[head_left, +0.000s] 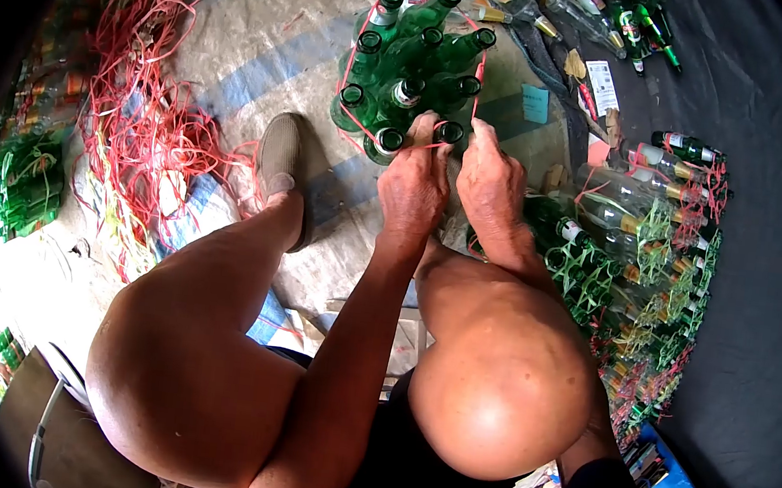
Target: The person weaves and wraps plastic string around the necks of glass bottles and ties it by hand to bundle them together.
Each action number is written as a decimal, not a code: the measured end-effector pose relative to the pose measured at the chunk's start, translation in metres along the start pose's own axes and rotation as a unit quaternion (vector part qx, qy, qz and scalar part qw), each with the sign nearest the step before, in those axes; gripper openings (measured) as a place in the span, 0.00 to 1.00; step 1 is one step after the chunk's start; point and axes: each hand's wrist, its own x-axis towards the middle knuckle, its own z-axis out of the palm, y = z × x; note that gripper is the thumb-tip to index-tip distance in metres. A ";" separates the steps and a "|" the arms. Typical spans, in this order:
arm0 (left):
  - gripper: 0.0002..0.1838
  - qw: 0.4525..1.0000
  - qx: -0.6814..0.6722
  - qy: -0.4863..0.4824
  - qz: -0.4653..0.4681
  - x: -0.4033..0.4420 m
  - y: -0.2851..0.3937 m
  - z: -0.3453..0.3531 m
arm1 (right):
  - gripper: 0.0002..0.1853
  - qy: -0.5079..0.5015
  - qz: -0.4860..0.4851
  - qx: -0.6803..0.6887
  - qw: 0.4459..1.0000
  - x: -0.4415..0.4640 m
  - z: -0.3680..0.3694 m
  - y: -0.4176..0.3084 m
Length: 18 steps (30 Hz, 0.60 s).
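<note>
A cluster of several green glass bottles [411, 56] stands upright on the ground sheet in front of me. Pink plastic string [479, 87] runs around the outside of the cluster. My left hand [413, 184] is at the near side, its fingers closed on the string beside the neck of the nearest bottle [448, 134]. Just to its right, my right hand [494, 174] pinches the string where it comes down the cluster's right side. The undersides of both hands are hidden.
A tangled heap of pink string [147, 75] lies at the left. Tied bundles of bottles [650, 224] stand to the right, with loose clear bottles [530, 6] at the back. My shoe [282, 152] rests left of the cluster. A blue paper [534, 104] lies nearby.
</note>
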 end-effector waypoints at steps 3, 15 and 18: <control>0.22 0.999 0.001 -0.036 -0.033 -0.001 0.003 -0.004 | 0.15 -0.004 -0.011 0.012 1.000 0.001 0.000 -0.002; 0.20 1.000 -0.001 0.011 0.011 -0.002 -0.004 0.002 | 0.04 -0.096 -0.114 -0.096 0.984 -0.010 -0.014 -0.001; 0.20 0.999 -0.006 -0.026 -0.018 -0.003 -0.003 -0.002 | 0.04 -0.113 -0.153 -0.109 0.976 -0.010 -0.021 -0.005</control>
